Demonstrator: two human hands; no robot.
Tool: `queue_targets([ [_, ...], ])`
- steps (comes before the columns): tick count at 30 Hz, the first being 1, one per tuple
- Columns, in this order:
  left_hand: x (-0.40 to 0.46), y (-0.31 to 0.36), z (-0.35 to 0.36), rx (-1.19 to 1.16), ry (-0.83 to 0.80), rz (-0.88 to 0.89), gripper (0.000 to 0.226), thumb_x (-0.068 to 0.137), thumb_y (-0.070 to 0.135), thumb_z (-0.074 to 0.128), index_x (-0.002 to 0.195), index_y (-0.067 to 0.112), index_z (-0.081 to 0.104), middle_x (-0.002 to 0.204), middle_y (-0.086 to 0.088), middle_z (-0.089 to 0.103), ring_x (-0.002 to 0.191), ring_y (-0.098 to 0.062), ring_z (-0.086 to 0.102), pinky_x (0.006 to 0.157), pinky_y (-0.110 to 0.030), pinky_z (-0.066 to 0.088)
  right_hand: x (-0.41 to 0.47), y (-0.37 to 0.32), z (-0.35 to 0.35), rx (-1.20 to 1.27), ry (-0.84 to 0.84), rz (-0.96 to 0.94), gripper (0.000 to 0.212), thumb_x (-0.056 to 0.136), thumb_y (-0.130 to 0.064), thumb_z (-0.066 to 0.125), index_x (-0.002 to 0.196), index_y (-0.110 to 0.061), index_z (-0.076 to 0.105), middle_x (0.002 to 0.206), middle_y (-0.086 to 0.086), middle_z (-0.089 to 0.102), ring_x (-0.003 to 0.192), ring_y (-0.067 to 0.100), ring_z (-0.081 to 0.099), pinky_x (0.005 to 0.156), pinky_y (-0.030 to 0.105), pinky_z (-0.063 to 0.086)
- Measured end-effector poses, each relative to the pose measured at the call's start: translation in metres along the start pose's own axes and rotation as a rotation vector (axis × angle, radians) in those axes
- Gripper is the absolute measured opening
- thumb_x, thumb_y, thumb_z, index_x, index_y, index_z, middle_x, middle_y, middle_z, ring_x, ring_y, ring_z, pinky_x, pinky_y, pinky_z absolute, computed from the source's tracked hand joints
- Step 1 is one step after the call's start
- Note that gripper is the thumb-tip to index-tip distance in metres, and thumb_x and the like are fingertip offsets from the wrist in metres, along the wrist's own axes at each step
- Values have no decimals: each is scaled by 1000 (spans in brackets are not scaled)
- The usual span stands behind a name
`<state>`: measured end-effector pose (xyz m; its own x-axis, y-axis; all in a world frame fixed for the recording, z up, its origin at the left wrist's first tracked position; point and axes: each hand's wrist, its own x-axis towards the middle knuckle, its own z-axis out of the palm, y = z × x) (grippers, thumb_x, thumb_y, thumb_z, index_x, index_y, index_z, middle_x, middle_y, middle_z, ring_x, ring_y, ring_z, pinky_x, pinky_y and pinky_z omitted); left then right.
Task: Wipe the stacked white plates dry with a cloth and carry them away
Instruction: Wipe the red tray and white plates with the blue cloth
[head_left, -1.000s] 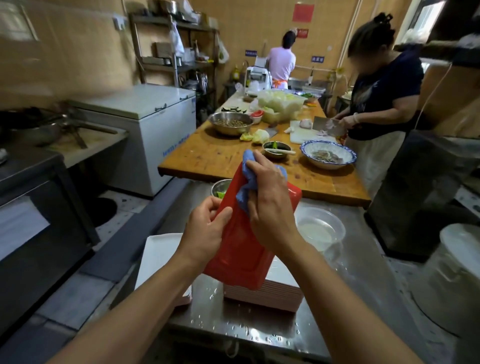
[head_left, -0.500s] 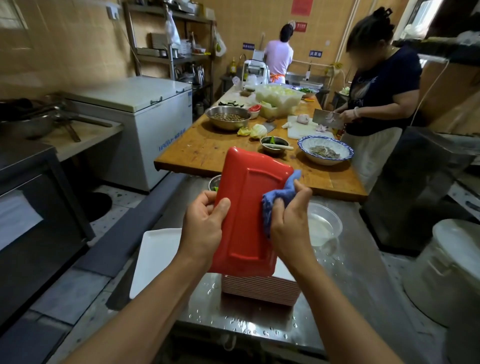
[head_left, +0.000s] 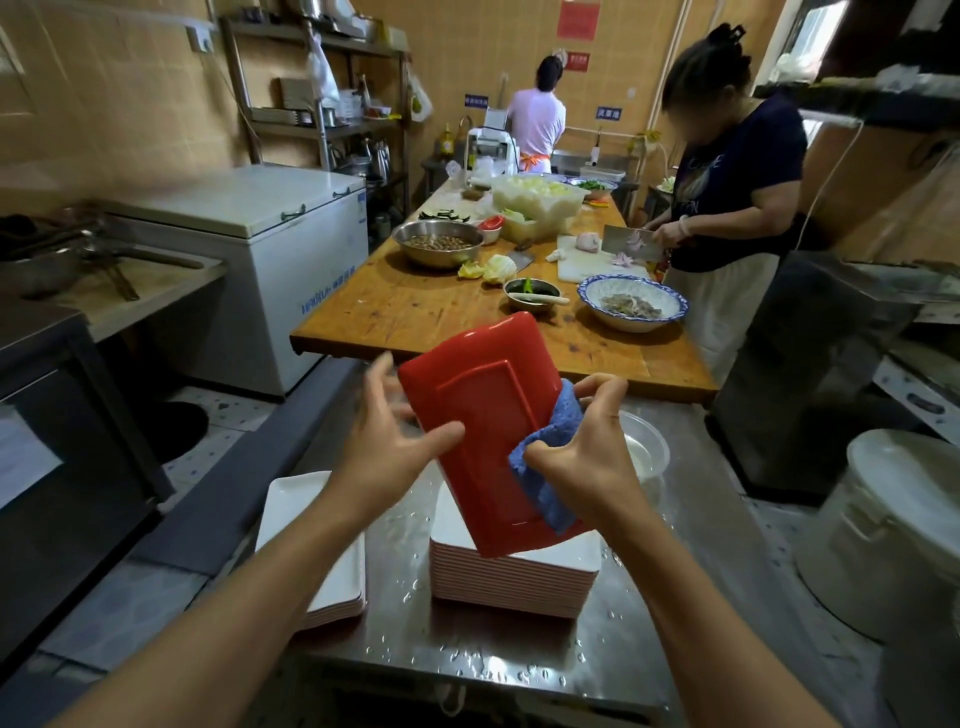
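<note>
From the head camera, I look down at my two bare arms reaching over a wet stainless steel counter (head_left: 498, 644). In the middle I hold up a rectangular plate with a glossy red underside (head_left: 485, 431), tilted, its top edge leaning toward eleven o'clock and its lower corner just above a tall stack of white rectangular plates with red-striped edges (head_left: 511, 579). My right hand (head_left: 587, 457), at three o'clock from the plate, pinches a crumpled blue cloth (head_left: 545, 457) against the plate's right edge, thumb in front and fingers curled behind. My left hand (head_left: 387, 441), at nine o'clock from the plate, is spread wide with fingers relaxed; only its thumb tip rests on the red surface, and the fingers behind look blurred. A second, lower pile of white rectangular plates (head_left: 317, 566) sits at eight o'clock from the tall stack, near the counter's left edge. A clear plastic bowl (head_left: 647, 447) stands on the counter at two o'clock from the stack. Beyond it, at twelve o'clock, a long wooden table (head_left: 410, 312) carries bowls and vegetables, and a person in a dark top (head_left: 727, 176) stands at its right side with a cleaver over a white board.
</note>
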<state>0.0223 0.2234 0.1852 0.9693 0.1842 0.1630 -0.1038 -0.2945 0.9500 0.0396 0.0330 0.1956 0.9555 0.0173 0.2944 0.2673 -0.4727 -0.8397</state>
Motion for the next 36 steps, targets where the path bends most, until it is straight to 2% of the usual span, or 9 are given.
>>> queue_targets([
  [2,11,21,-12,198,7,172,102,64,37,82,144,34,20,134,12,37,118,-7,40,89,-32,39,0,0,-5,-70,-68,-58,59,67,-8,71,98,-23,23,83,-12,39,75,21,54,76,51,51],
  [4,23,40,-19,323,-135,249,87,61,37,85,133,38,38,129,13,50,116,-8,47,89,-31,43,-1,-2,-9,-96,-148,-96,61,66,-9,71,97,-25,21,84,-10,39,74,27,55,72,53,51],
  [10,32,47,-19,146,-482,177,46,70,9,80,104,32,60,94,5,71,87,-9,68,68,-19,56,4,-3,-22,-74,-272,-152,57,64,-11,68,94,-31,23,80,-6,42,66,16,46,60,40,47],
  [15,23,39,-16,-7,-382,193,43,69,6,81,97,34,63,93,10,71,83,-7,69,62,-13,52,6,-3,-25,-96,-263,-296,51,74,-8,64,103,-27,26,85,-1,47,69,19,51,61,42,49],
  [17,19,38,-15,-52,-330,182,42,68,7,81,95,34,63,89,13,72,80,-4,69,59,-11,51,6,-8,-19,-134,-200,-390,46,78,-10,60,108,-26,30,90,1,46,72,15,49,59,30,42],
  [24,4,45,-14,-119,-236,159,39,68,6,79,94,30,61,78,17,71,71,-1,68,55,-11,50,8,-32,5,-274,-21,-639,43,80,-28,42,121,-15,39,115,9,53,95,20,51,81,29,37],
  [30,-5,37,-34,-308,-139,-2,40,60,14,75,97,22,64,84,2,74,76,-14,71,56,-22,55,3,0,-13,-351,64,-501,45,78,-31,39,108,-1,54,103,12,58,91,29,55,82,37,37],
  [33,-7,34,-37,-396,-120,-89,47,59,14,72,105,17,64,95,-6,72,82,-22,71,58,-29,57,2,11,-21,-215,30,-402,42,82,-22,42,118,-1,46,122,5,47,105,20,49,88,37,44],
  [36,-7,28,-31,-468,-91,-205,51,63,13,71,112,15,62,102,-11,70,89,-28,69,64,-36,59,0,13,-17,-161,10,-390,48,82,-11,44,128,-4,39,146,6,31,130,16,34,105,29,32],
])
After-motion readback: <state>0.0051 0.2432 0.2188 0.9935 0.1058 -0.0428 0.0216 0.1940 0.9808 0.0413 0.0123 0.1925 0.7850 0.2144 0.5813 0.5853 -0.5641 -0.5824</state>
